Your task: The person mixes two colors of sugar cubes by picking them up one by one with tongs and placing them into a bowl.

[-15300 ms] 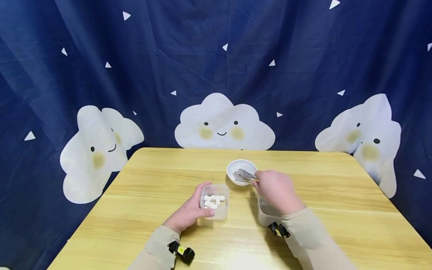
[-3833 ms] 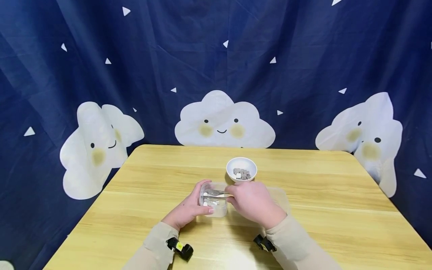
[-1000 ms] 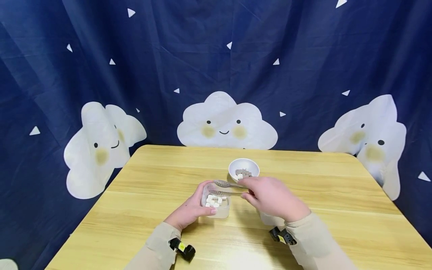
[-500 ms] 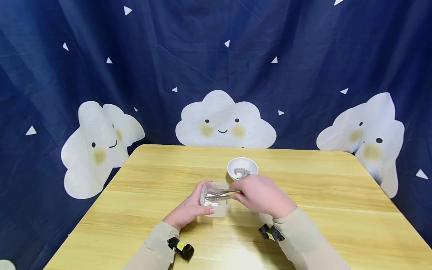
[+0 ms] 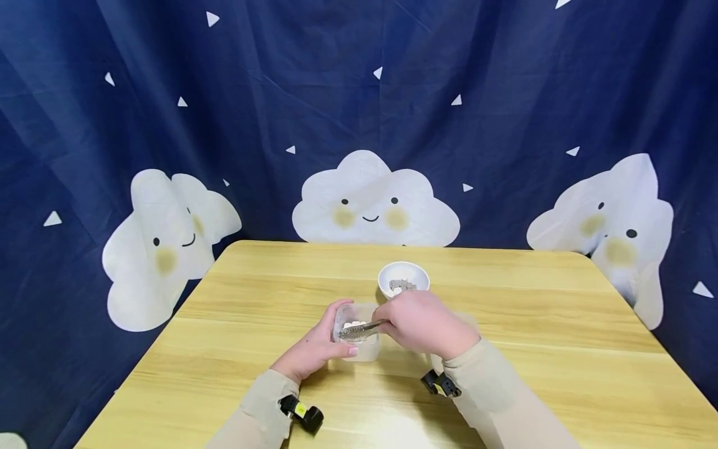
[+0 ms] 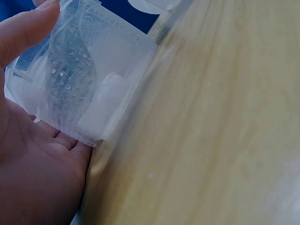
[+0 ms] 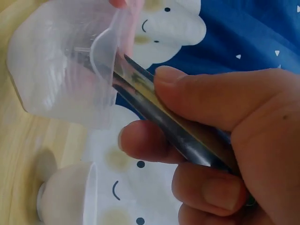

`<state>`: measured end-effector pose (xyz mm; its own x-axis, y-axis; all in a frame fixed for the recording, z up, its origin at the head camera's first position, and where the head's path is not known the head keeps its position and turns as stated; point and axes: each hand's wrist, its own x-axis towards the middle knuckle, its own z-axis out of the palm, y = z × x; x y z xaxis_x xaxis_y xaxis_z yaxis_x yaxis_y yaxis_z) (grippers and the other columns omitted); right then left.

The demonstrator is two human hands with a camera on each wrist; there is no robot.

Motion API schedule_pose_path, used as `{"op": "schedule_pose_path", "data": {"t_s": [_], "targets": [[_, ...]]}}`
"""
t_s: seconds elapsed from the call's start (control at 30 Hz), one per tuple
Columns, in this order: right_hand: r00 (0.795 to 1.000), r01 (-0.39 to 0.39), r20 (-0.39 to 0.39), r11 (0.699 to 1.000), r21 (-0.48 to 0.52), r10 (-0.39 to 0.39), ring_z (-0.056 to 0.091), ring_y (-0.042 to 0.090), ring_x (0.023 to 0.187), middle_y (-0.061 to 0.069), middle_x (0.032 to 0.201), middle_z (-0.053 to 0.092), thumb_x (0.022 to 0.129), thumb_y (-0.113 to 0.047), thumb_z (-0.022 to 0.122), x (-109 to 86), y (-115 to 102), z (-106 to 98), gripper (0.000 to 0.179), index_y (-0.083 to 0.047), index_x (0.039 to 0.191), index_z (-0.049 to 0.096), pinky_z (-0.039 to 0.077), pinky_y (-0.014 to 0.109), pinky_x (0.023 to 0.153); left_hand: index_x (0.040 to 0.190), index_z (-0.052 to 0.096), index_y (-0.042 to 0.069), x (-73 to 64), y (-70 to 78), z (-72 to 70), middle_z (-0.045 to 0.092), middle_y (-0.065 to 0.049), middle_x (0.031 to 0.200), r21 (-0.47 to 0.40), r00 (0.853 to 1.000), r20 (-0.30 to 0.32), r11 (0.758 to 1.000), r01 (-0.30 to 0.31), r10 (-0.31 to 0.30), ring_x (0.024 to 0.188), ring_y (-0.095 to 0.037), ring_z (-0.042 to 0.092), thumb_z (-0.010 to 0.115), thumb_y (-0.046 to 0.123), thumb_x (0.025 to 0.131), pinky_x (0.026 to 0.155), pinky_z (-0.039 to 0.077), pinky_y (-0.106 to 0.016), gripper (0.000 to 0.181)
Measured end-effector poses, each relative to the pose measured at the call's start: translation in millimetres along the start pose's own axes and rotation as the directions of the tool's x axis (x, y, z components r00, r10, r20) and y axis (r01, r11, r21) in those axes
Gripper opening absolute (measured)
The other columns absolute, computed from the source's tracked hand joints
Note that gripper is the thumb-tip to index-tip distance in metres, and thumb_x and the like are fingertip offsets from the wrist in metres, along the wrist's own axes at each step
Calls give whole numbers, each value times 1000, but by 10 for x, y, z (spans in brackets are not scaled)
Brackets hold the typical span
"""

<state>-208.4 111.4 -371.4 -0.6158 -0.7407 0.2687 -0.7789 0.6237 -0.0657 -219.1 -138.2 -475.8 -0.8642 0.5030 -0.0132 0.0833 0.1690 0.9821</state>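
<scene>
My left hand (image 5: pixel 314 350) grips a clear plastic container (image 5: pixel 367 354) from its left side, thumb at the front; it stands on the table. White cubes (image 5: pixel 354 324) lie inside, partly hidden by the tongs. My right hand (image 5: pixel 426 325) pinches metal tongs (image 7: pixel 157 115) between thumb and fingers. Their perforated tips (image 5: pixel 353 333) are down inside the container, arms close together; in the left wrist view they show blurrily through the wall. Whether a cube is between the tips, I cannot tell. Behind my right hand, a white bowl (image 5: pixel 401 269) holds grey cubes (image 5: pixel 402 285) and some white.
A second clear container (image 5: pixel 468 320) stands under my right wrist, mostly hidden by it. The wooden table (image 5: pixel 269 280) reaches back to a dark blue curtain (image 5: pixel 359 75) with cloud faces. In the right wrist view the bowl (image 7: pixel 65 197) sits close below the container.
Fifteen seconds ago the tongs were at the bowl. Over the last second my right hand moved left, and the spread tongs dipped into the container and came together. My left hand stayed put.
</scene>
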Motion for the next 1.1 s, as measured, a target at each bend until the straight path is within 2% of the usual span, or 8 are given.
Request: {"op": "schedule_pose_path", "data": {"t_s": [0.2, 0.37, 0.57, 0.8, 1.1], "targets": [[999, -45, 0, 999, 6, 45, 50, 6, 60, -15, 74, 62, 89, -19, 76, -28, 11, -37, 5, -23, 87, 73, 46, 29, 56, 159, 16, 20, 16, -10, 2, 40, -14, 152, -46, 999, 29, 999, -12, 13, 124, -26, 55, 77, 12, 85, 110, 38, -42, 96], [996, -77, 35, 996, -53, 79, 48, 8, 58, -15, 71, 58, 88, -25, 76, 12, 6, -87, 8, -26, 82, 70, 45, 32, 53, 159, 16, 19, 27, -22, -9, 38, -14, 153, -56, 999, 33, 998, -23, 25, 126, -27, 54, 76, 11, 86, 107, 42, -37, 95], [994, -63, 86, 994, -89, 71, 47, 10, 56, -13, 65, 52, 89, -27, 73, 74, -41, -62, 17, -25, 76, 62, 44, 33, 53, 160, 15, 18, 15, -9, -4, 39, -15, 153, -65, 999, 46, 998, -22, 25, 127, -28, 54, 76, 8, 87, 107, 43, -38, 96], [998, -53, 23, 995, -87, 55, 48, 11, 59, -13, 68, 56, 88, -20, 75, 55, -46, -95, 13, -23, 78, 68, 45, 32, 54, 160, 15, 18, 8, -13, 2, 36, -16, 154, -57, 999, 34, 998, -14, 16, 127, -29, 53, 76, 9, 88, 109, 41, -39, 95], [998, -70, -4, 992, -107, 70, 44, 10, 53, -15, 62, 51, 87, -24, 77, 82, -39, -51, 21, -26, 71, 63, 43, 31, 50, 160, 17, 20, 3, -1, -1, 40, -12, 152, -33, 1000, 20, 999, -5, 6, 128, -26, 52, 77, 12, 87, 112, 36, -42, 95]]}}
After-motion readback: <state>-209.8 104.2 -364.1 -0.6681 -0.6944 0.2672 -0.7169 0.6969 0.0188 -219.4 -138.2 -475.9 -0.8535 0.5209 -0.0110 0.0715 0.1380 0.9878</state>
